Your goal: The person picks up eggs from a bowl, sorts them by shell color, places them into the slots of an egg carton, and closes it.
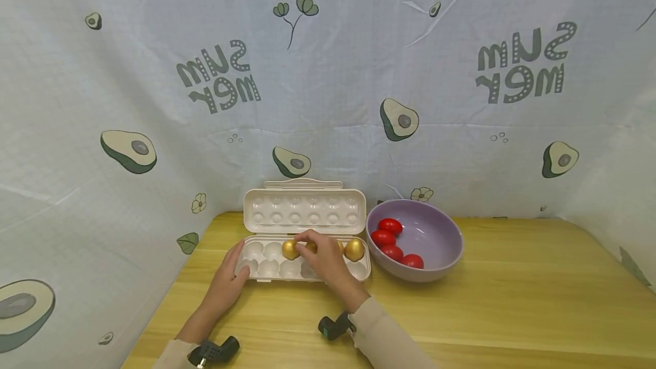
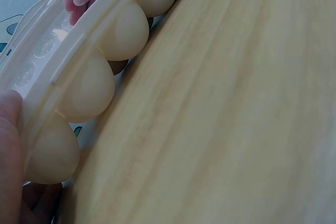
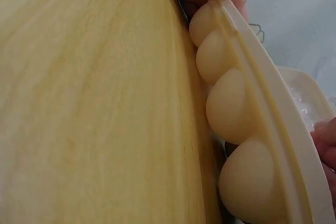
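A cream plastic egg carton (image 1: pixel 263 277) lies with its lid (image 1: pixel 304 226) raised, golden eggs in several cups of its back row. My left hand (image 1: pixel 225 281) grips the carton's left end. The thumb lies over the rim in the left wrist view, with other fingers below. My right hand (image 1: pixel 325 258) reaches over the carton and pinches a golden egg (image 1: pixel 289 250) at the third cup from the left in the back row. Behind this hand, other golden eggs are partly hidden; one golden egg (image 1: pixel 354 249) shows fully at the right end.
A purple bowl (image 1: pixel 435 244) with several red eggs (image 1: pixel 382 238) along its left side stands close to the carton's right end. The wooden table (image 1: pixel 533 289) reaches back to a printed curtain (image 1: pixel 328 73), which also hangs along the left side.
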Demonstrator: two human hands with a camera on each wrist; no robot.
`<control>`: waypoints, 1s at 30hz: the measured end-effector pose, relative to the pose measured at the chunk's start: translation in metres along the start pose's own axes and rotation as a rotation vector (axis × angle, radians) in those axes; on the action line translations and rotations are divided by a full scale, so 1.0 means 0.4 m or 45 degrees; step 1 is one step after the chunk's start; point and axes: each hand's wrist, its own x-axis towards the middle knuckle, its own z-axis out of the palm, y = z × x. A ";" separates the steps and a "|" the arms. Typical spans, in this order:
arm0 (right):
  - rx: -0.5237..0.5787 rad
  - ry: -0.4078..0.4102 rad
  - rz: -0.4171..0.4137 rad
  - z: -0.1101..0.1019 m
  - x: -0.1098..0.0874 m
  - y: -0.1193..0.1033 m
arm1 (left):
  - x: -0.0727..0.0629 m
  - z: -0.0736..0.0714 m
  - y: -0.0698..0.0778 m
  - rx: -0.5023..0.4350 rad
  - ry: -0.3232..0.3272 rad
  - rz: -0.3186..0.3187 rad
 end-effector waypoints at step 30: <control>0.214 0.123 0.059 -0.048 0.028 -0.002 | 0.001 -0.002 0.006 0.001 0.011 0.007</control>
